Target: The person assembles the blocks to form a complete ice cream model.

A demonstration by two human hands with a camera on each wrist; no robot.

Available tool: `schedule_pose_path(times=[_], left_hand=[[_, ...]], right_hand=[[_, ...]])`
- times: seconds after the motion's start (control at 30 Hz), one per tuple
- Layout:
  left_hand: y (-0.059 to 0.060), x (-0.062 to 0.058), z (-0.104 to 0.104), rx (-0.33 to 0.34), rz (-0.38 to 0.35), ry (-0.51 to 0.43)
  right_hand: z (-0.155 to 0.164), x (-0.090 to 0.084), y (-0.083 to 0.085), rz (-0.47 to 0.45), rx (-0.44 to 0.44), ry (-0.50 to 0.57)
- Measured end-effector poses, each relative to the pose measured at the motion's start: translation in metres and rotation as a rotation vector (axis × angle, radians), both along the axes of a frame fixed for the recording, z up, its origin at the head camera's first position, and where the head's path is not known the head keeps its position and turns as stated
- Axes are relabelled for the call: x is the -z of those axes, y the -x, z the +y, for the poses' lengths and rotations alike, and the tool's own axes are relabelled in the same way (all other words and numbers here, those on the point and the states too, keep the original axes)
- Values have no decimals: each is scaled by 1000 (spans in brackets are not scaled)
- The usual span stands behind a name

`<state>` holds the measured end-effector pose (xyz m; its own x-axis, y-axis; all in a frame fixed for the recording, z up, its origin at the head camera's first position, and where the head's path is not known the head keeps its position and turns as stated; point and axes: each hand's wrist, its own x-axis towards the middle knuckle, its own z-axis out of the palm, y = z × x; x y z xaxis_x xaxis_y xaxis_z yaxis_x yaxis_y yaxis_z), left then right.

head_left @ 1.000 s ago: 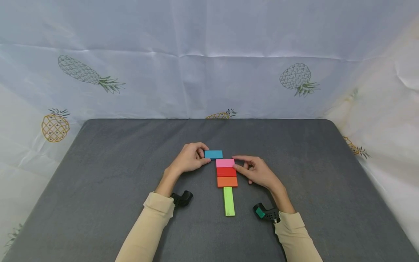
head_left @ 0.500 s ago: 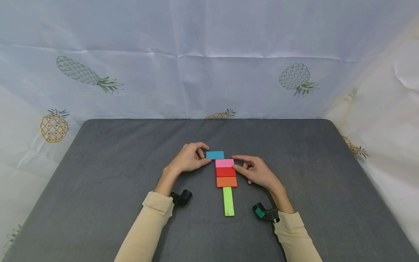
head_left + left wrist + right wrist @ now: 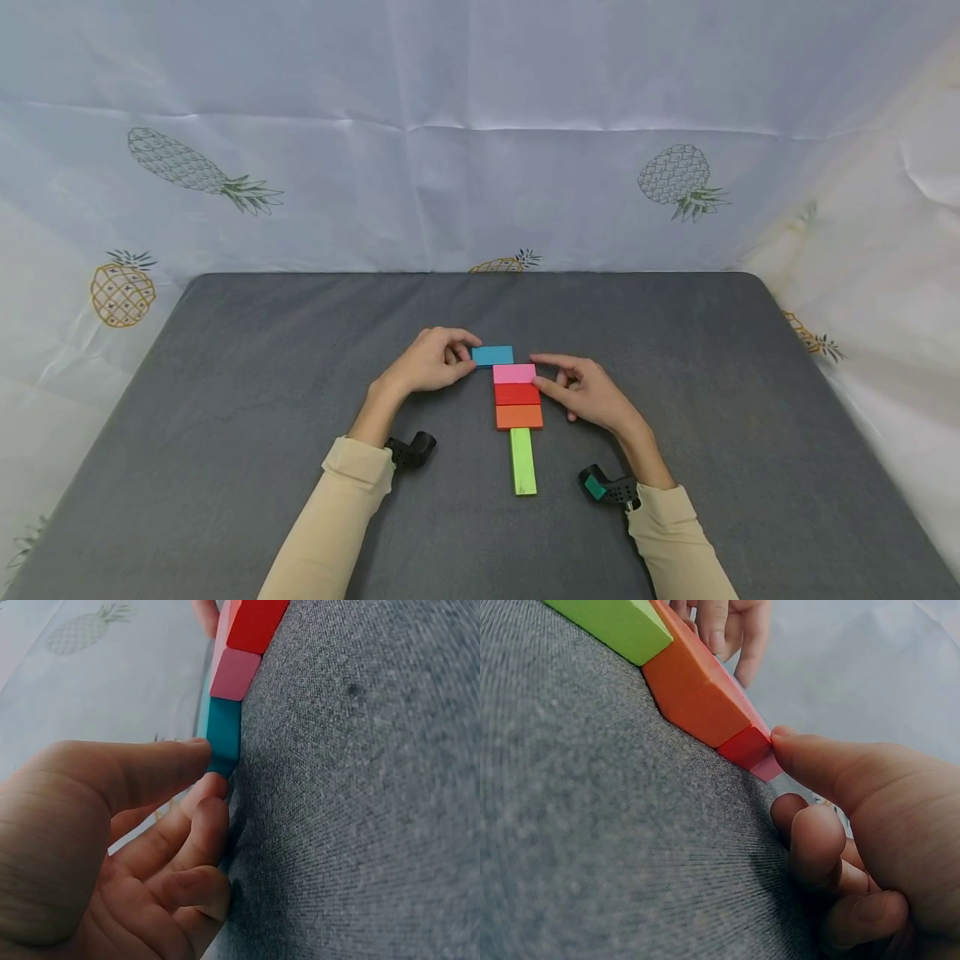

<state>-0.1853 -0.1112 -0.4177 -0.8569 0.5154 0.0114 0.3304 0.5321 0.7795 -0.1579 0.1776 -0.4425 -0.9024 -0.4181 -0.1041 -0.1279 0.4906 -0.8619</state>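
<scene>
In the head view, my left hand [image 3: 429, 360] holds the left end of a blue block [image 3: 492, 356], thumb on the near side and index finger toward the far side. The left wrist view shows the thumb against the blue block [image 3: 225, 735]. This block lies just beyond a pink block [image 3: 514, 373], offset to the left. Red [image 3: 517, 394] and orange [image 3: 519, 417] blocks follow toward me, side by side. My right hand [image 3: 592, 392] touches the row's right end with its thumb [image 3: 802, 754], near the pink and red blocks; its index finger reaches the pink block's far corner.
A light green block [image 3: 523, 462] extends lengthwise toward me from the orange one. All lie on a dark grey cloth-covered table [image 3: 225, 467]. A pale curtain [image 3: 480, 192] with pineapple prints hangs behind. Black wrist cameras [image 3: 411, 451] sit at both wrists.
The blue block has shifted slightly to the right and toward me, closing up to the pink block. My left thumb has drawn back a little to the left. The right hand stays in place.
</scene>
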Motion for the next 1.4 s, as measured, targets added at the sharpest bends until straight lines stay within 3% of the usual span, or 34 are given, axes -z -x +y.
schedule_pose_path(times=[1.4], left_hand=[[4, 1, 21, 31, -18, 24]], right_hand=[[0, 3, 2, 9, 2, 5]])
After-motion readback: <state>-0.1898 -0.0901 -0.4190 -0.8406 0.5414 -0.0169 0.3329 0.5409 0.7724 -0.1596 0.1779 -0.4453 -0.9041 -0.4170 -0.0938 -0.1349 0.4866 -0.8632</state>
